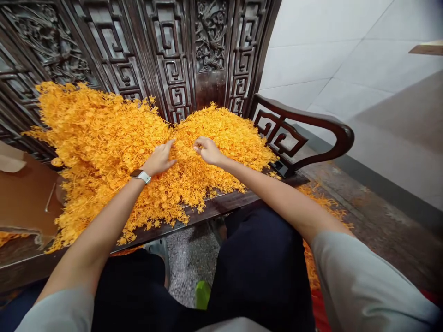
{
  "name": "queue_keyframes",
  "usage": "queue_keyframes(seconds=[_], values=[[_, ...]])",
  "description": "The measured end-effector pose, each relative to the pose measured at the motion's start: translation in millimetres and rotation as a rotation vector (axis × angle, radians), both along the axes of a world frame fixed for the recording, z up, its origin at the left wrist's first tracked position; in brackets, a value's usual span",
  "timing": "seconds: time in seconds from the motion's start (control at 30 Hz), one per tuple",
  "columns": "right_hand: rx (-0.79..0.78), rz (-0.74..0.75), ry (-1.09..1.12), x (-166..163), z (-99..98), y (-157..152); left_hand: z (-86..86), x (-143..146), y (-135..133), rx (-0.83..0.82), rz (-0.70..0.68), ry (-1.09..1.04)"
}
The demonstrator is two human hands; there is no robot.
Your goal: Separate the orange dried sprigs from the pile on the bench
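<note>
A big heap of small orange plastic flower sprigs covers the seat of a dark carved wooden bench. My left hand, with a watch on its wrist, rests on the heap near its middle, fingers lying together and pointing right. Close beside it, my right hand is curled over the heap, its fingertips pinched on some of the orange sprigs. The two hands are a few centimetres apart.
The bench's curved armrest stands at the right. A brown cardboard box sits at the left. More orange sprigs lie scattered on the floor by my right knee. A pale tiled floor stretches off to the right.
</note>
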State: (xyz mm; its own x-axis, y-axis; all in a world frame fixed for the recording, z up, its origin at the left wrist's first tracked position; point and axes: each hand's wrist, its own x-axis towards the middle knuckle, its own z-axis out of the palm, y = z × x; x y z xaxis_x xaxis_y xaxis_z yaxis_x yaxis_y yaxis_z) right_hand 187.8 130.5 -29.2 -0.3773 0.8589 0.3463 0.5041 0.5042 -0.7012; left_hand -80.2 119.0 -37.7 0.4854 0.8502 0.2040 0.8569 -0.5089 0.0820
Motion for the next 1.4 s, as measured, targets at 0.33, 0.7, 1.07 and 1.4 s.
queue_keyframes(seconds=[0.33,0.7,1.07,1.4], values=[[-0.062,0.052,0.577,20,42.4,-18,-5.7,-16,2,-0.001,0.025,-0.043],[0.012,0.042,0.688,18,101.3,-48,-9.0,-18,0,-0.026,0.046,-0.143],[-0.147,0.101,0.898,35,124.1,-17,-15.2,-17,-6,0.077,-0.078,-0.104],[-0.391,-0.059,1.185,34,155.0,-46,-13.9,-16,-6,0.137,-0.036,-0.208]])
